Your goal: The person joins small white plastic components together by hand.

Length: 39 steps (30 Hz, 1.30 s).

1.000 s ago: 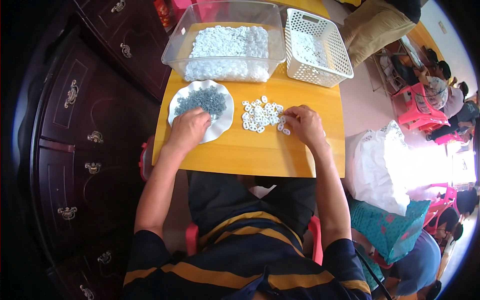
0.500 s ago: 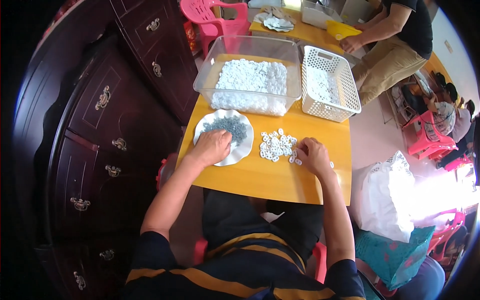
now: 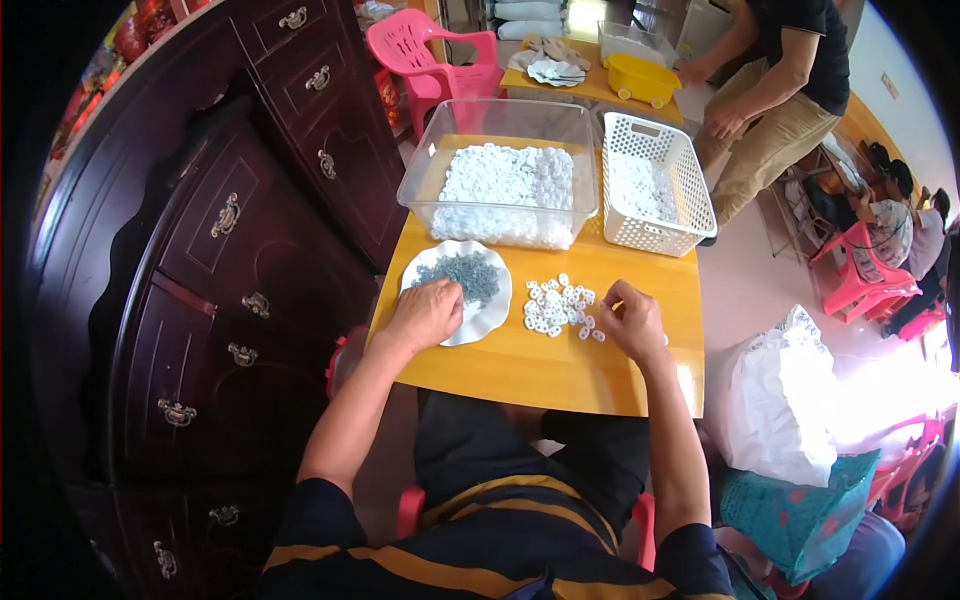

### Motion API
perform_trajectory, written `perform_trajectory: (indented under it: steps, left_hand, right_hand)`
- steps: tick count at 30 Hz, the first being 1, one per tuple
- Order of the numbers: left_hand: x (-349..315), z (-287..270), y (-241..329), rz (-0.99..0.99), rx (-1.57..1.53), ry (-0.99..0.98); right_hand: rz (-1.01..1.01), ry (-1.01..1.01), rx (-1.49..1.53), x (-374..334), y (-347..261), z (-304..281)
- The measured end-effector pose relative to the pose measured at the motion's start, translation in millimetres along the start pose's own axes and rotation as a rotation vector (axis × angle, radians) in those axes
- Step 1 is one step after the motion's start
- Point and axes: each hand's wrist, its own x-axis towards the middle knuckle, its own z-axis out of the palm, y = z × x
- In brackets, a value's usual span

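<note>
On the wooden table, a white wavy-rimmed plate holds a heap of small grey pieces. My left hand rests over the plate's near left part, fingers curled down at the edge of the grey heap. What its fingertips pinch is hidden beneath the hand. To the right of the plate lie many loose white oval pieces with dark holes. Just beside them my right hand is held with thumb and fingers pinched together; anything between them is too small to make out.
Behind the plate stands a clear plastic bin of white pieces, beside a white perforated basket holding more. A person stands near a yellow tub on the far table. Dark drawers border the left; a white sack is at right.
The yellow tub, earlier in the other person's hands, now sits on the far table. My view has shifted slightly. Both my hands stay near the same spots, the right slightly apart from the white pieces.
</note>
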Motion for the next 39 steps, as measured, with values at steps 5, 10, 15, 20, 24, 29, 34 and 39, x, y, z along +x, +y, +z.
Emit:
perform_trajectory:
  steps: [5, 10, 15, 20, 24, 29, 34, 39]
  left_hand:
    - [-5.1, 3.9, 16.8, -0.043, -0.08, 0.052]
    - [-2.9, -6.7, 59.9, 0.033, -0.218, 0.097]
    - [-10.9, -11.9, 92.2, 0.215, -0.358, 0.102]
    - [-17.0, -8.2, 101.9, 0.225, -0.343, 0.101]
    - [-17.5, -5.4, 105.2, 0.228, -0.341, 0.093]
    - [-15.7, -5.7, 109.5, 0.249, -0.328, 0.067]
    - [-18.0, -6.9, 113.4, 0.275, -0.316, 0.058]
    - [-19.3, -5.0, 115.1, 0.306, -0.318, 0.058]
  right_hand:
    - [0.112, 0.044, 0.317, -16.3, -29.0, 13.7]
    - [0.178, -0.036, 0.597, -36.2, -45.2, 52.7]
    - [0.349, -0.223, 0.932, -54.7, -81.2, 57.7]
    - [0.413, -0.197, 1.107, -69.2, -83.4, 59.5]
    - [0.45, -0.187, 1.127, -76.2, -73.3, 63.0]
    - [0.489, -0.219, 1.13, -79.7, -71.6, 59.5]
    - [0.532, -0.281, 1.206, -80.5, -69.3, 56.5]
    - [0.561, -0.294, 1.224, -81.7, -65.7, 57.7]
